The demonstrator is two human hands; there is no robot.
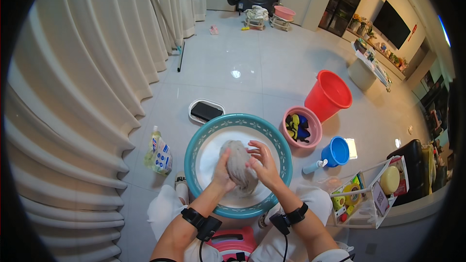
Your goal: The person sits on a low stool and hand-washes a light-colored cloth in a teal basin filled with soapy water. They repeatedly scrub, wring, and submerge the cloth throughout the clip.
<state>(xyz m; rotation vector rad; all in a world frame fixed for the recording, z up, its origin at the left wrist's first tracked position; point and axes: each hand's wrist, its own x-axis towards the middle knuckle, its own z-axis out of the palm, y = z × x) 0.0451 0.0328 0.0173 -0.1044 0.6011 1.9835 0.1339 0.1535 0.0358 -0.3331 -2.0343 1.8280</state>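
A teal plastic basin (191, 185) holding whitish, sudsy-looking liquid stands on the floor before me. Above the liquid is a bunched, wet-looking grey cloth (238, 167). My left hand (223, 173) grips the cloth's left side, with the thumb on top. At its right side is my right hand (263, 163), fingers spread and slightly curled, the thumb close to the cloth; whether it touches is hard to tell. The underside of the cloth is hidden. Both forearms wear black straps with small devices and cables.
Left of the basin stands a detergent pouch (159, 154); beyond it lies a dark block in a white tray (193, 117). To the right are a pink basin (316, 140) with cloths, a red bucket (320, 94), a blue bucket (335, 151), a pump bottle (312, 167) and a rack (360, 191).
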